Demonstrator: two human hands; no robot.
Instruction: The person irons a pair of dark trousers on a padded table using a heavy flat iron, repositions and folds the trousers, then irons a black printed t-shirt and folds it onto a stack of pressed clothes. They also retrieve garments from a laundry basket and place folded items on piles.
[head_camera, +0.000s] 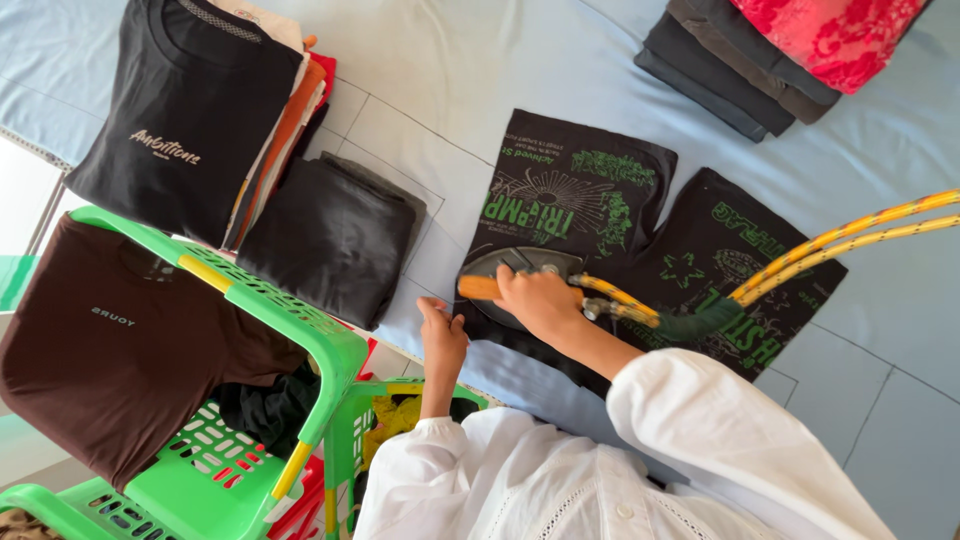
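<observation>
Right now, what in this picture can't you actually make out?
Head view only:
- Iron: the right hand covers its handle, so the grip is hidden.
- Black printed T-shirt: near edge hidden by the white sleeve.
- Left hand: fingertips curl at the shirt's edge; pinch unclear.
- Green basket: contents mostly hidden by its rim.
- Red garment: cut off by the top edge.
</observation>
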